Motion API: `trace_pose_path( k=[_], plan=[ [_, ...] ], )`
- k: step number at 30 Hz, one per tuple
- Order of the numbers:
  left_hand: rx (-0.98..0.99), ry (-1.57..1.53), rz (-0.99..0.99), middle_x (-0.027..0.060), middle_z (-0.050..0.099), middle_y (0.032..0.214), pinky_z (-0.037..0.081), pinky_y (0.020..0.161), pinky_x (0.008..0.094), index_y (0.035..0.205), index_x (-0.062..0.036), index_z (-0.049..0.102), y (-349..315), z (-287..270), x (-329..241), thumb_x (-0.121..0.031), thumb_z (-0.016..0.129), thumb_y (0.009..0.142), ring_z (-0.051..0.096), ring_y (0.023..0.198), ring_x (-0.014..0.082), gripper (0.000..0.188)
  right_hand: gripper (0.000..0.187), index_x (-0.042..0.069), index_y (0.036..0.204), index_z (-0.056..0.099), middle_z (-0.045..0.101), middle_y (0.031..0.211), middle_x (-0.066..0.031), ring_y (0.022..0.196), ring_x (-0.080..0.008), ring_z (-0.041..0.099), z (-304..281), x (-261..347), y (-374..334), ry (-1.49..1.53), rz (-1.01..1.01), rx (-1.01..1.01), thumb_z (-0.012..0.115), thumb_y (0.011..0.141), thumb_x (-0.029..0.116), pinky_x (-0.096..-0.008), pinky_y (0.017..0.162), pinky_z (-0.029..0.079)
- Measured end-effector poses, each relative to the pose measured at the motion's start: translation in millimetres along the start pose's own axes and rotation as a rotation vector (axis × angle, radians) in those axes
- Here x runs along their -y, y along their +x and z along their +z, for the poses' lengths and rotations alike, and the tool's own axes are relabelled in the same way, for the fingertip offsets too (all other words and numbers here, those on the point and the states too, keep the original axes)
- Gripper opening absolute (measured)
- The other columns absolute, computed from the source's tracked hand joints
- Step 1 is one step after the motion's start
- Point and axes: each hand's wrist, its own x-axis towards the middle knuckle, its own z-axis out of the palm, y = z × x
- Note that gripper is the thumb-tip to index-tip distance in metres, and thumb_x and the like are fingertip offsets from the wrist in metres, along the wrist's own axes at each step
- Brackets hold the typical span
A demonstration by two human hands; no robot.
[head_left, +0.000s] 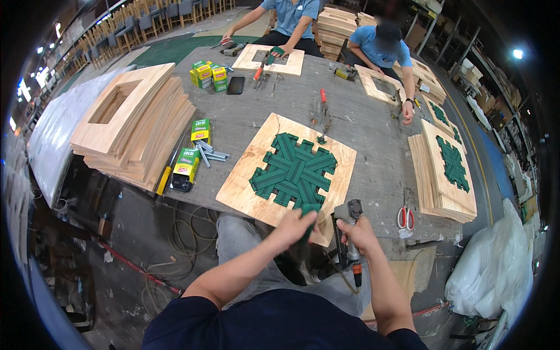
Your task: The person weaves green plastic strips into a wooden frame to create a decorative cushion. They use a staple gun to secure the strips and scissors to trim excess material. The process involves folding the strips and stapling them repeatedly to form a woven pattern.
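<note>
In front of me a square plywood panel lies turned at an angle on the grey table, its near corner reaching past the edge. Crossed green webbing straps cover its middle, with short ends around the rim. My left hand is closed on a loose green webbing strap by the panel's near edge, slightly blurred. An air staple gun is in my right hand, held upright just right of that edge. Behind the panel rests a red-handled clamp-like tool.
Left stands a stack of plywood frames, beside green-yellow boxes, loose staple strips and a yellow-handled tool. Red-handled scissors lie right, near stacked webbed panels. Two co-workers handle frames across the table. Hoses trail below.
</note>
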Motion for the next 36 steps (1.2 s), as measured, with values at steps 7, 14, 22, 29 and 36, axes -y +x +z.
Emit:
trace_pose_path(
  k=[7, 14, 22, 29, 36],
  plan=[
    [-0.104, -0.03, -0.059, 0.005, 0.075, 0.107, 0.05, 0.047, 0.0295, 0.12, -0.0031, 0.068, 57.3, -34.5, -41.3, -0.033, 0.056, 0.108, 0.066, 0.075, 0.014, 0.034, 0.027, 0.001, 0.108, 0.064, 0.067, 0.081, -0.0039, 0.055, -0.0114, 0.059, 14.8, 18.0, 1.3, -0.022, -0.032, 0.05, 0.077, 0.093, 0.019, -0.028, 0.047, 0.045],
    [-0.083, 0.004, -0.11, 0.003, 0.075, 0.111, 0.048, 0.045, 0.0294, 0.124, -0.0044, 0.068, 72.0, -41.3, -31.1, -0.034, 0.056, 0.107, 0.063, 0.069, 0.0118, 0.036, 0.026, 0.001, 0.105, 0.064, 0.065, 0.077, -0.0029, 0.054, -0.0114, 0.06, 29.9, 31.6, 13.2, -0.074, -0.018, 0.09, 0.077, 0.092, 0.02, -0.0282, 0.047, 0.044],
    [-0.069, -0.041, -0.091, 0.0027, 0.075, 0.111, 0.048, 0.044, 0.0294, 0.125, -0.0046, 0.068, 77.5, -45.9, -23.1, -0.033, 0.057, 0.107, 0.065, 0.068, 0.0123, 0.036, 0.024, 0.001, 0.102, 0.065, 0.064, 0.075, -0.0025, 0.052, -0.0115, 0.058, 38.7, 25.6, 20.8, -0.082, -0.004, 0.064, 0.077, 0.091, 0.018, -0.0288, 0.046, 0.043],
    [-0.064, -0.035, -0.082, 0.0045, 0.074, 0.109, 0.054, 0.045, 0.0317, 0.118, 0.0001, 0.067, 78.6, -46.3, -21.4, -0.031, 0.059, 0.106, 0.068, 0.073, 0.0156, 0.035, 0.024, 0.001, 0.101, 0.064, 0.063, 0.073, -0.0022, 0.051, -0.0107, 0.056, 42.7, 28.0, 18.6, -0.155, 0.007, 0.049, 0.078, 0.091, 0.018, -0.0293, 0.046, 0.043],
    [-0.066, -0.048, -0.055, 0.0052, 0.074, 0.109, 0.053, 0.045, 0.0323, 0.117, 0.0018, 0.067, 80.2, -46.2, -20.1, -0.031, 0.059, 0.105, 0.068, 0.073, 0.0162, 0.035, 0.023, 0.001, 0.101, 0.065, 0.062, 0.072, -0.0013, 0.051, -0.0107, 0.056, 47.7, 28.7, 14.4, -0.126, 0.021, 0.1, 0.076, 0.092, 0.018, -0.0299, 0.045, 0.043]
  ],
)
